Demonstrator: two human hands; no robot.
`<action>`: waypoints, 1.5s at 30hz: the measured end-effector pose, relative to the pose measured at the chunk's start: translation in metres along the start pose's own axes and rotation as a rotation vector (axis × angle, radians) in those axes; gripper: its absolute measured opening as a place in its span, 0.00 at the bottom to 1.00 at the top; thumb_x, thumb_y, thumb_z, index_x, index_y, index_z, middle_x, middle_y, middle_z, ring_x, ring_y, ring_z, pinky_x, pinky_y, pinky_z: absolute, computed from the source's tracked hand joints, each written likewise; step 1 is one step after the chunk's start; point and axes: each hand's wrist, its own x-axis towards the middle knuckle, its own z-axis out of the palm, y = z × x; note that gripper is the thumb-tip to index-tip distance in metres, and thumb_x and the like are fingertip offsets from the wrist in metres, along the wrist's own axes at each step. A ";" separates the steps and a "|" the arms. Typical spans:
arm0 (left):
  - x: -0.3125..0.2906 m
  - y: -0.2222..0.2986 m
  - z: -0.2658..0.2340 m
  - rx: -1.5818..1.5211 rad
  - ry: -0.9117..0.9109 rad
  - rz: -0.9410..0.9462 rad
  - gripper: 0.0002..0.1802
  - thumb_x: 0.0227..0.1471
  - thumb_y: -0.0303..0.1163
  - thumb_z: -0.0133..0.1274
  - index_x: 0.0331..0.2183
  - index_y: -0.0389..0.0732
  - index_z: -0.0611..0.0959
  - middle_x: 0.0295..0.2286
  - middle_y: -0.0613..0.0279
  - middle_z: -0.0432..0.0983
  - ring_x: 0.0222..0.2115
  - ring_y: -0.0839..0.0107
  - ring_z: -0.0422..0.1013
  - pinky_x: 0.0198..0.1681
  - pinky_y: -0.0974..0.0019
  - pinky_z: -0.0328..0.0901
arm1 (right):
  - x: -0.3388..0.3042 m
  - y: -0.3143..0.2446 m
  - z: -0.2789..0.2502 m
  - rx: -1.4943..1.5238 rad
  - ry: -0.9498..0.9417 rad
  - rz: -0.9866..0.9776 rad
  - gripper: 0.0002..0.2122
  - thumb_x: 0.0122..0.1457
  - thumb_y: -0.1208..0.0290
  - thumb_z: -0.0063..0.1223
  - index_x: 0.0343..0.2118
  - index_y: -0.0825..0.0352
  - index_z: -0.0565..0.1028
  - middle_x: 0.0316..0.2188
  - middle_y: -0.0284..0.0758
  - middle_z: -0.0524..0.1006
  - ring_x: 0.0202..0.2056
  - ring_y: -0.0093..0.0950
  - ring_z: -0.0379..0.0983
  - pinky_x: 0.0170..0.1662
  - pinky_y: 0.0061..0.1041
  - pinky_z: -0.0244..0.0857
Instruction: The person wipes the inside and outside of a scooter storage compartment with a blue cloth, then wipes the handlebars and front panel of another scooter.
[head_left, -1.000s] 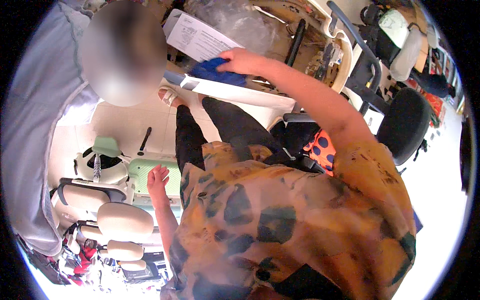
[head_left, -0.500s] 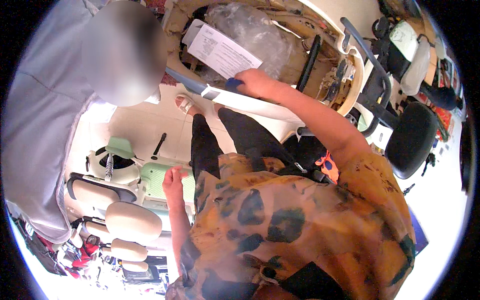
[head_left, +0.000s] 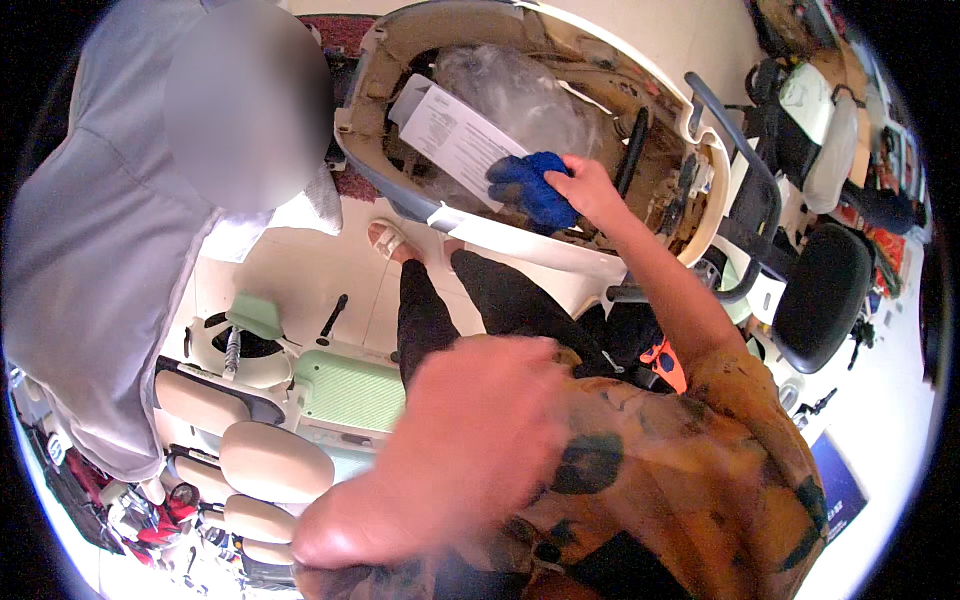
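My right hand (head_left: 590, 190) is closed on a bunched blue cloth (head_left: 540, 188), holding it over the near rim of an open, white-edged vehicle body (head_left: 590, 262). Inside that dusty body lie a white printed carton (head_left: 455, 140) and crumpled clear plastic (head_left: 505, 90). The cloth overlaps the carton's lower right end. My left hand (head_left: 490, 420) is raised in front of my patterned top, large and smeared by motion, so its fingers cannot be made out.
A person in grey clothing (head_left: 90, 220) is close by at the left. Beige padded seats (head_left: 275, 460) and a light green ribbed footboard (head_left: 350, 390) are at lower left. A black bent bar (head_left: 735, 135) and a black pad (head_left: 825, 295) stand right of the body.
My right hand has moved right along the rim, lifting the blue cloth into fuller view. My left hand has swung up and right, across my torso. The view has shifted slightly.
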 end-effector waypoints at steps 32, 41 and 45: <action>0.106 -0.248 0.107 -1.000 0.944 -0.933 0.37 0.49 0.40 0.52 0.52 0.32 0.54 0.41 0.52 0.63 0.30 0.71 0.67 0.20 0.70 0.63 | 0.062 0.024 -0.086 0.640 1.033 -0.169 0.10 0.52 0.71 0.56 0.33 0.70 0.70 0.30 0.36 0.75 0.28 0.31 0.72 0.30 0.29 0.66; 0.102 -0.264 0.114 -0.996 0.878 -0.969 0.33 0.50 0.41 0.51 0.52 0.39 0.55 0.42 0.56 0.65 0.34 0.69 0.66 0.27 0.66 0.64 | 0.145 0.013 -0.073 0.447 1.225 -0.332 0.17 0.46 0.75 0.59 0.38 0.77 0.70 0.33 0.48 0.75 0.36 0.41 0.70 0.44 0.31 0.62; 0.104 -0.278 0.124 -0.959 0.882 -0.945 0.32 0.50 0.44 0.50 0.52 0.44 0.57 0.43 0.60 0.65 0.36 0.68 0.65 0.33 0.62 0.63 | 0.178 0.003 -0.058 -0.468 1.465 -0.243 0.21 0.46 0.69 0.57 0.45 0.71 0.70 0.48 0.53 0.63 0.43 0.48 0.66 0.44 0.37 0.64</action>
